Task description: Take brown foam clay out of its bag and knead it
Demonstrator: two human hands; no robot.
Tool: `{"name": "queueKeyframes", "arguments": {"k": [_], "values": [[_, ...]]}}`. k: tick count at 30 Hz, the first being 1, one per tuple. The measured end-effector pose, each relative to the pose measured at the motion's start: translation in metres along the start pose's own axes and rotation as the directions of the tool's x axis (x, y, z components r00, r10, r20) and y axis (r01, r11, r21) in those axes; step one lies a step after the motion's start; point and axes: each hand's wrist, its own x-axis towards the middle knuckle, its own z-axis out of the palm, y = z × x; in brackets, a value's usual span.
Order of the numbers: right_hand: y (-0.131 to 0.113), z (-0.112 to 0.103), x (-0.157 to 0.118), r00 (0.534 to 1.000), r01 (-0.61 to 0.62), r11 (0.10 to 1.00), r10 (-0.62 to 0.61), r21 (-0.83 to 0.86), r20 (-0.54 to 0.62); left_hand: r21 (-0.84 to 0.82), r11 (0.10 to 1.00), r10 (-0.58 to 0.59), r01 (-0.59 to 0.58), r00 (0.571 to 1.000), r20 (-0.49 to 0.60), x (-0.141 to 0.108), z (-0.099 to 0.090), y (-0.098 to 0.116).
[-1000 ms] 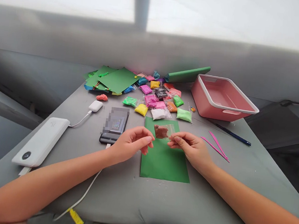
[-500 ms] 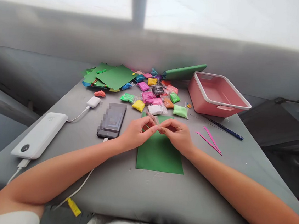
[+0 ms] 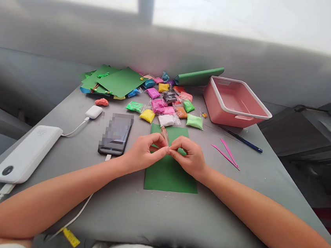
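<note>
Over a green sheet of paper (image 3: 171, 180), my left hand (image 3: 146, 151) and my right hand (image 3: 190, 157) meet fingertip to fingertip. Between them they pinch the edge of a small clear plastic bag (image 3: 164, 134), which has something brownish inside. Thumbs and index fingers are closed on it, and they partly cover the bag. Just beyond lie several bagged lumps of coloured clay, among them a white packet (image 3: 166, 120) and a light green packet (image 3: 194, 121).
Left of my hands are a phone (image 3: 117, 134) on a cable and a white power bank (image 3: 28, 153). On the right lie pink modelling tools (image 3: 229, 154), a dark pen (image 3: 245, 141) and a pink basket (image 3: 231, 113). Green sheets (image 3: 125, 82) are stacked at the back left.
The view has shifted slightly, so most things appear a little further left. Both hands still pinch the bag, and its brownish part shows more clearly between them.
</note>
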Motion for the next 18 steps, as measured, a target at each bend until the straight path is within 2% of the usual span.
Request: {"name": "queueKeyframes", "arguments": {"k": [5, 10, 18], "values": [[0.0039, 0.0011, -0.0007, 0.999, 0.03, 0.999, -0.03, -0.018, 0.011, -0.01, 1.0, 0.011, -0.011, 1.0, -0.011, 0.0011, 0.0001, -0.0034], [0.0069, 0.0019, -0.0012, 0.99, 0.138, 0.99, -0.138, -0.035, -0.004, -0.023, 1.0, -0.009, 0.009, 1.0, -0.022, 0.0024, 0.001, -0.0055], [0.0064, 0.0073, 0.0001, 0.975, 0.221, 0.971, -0.223, -0.087, -0.007, 0.019, 0.998, -0.059, 0.061, 0.995, -0.083, 0.0011, 0.0035, -0.0002]]}}
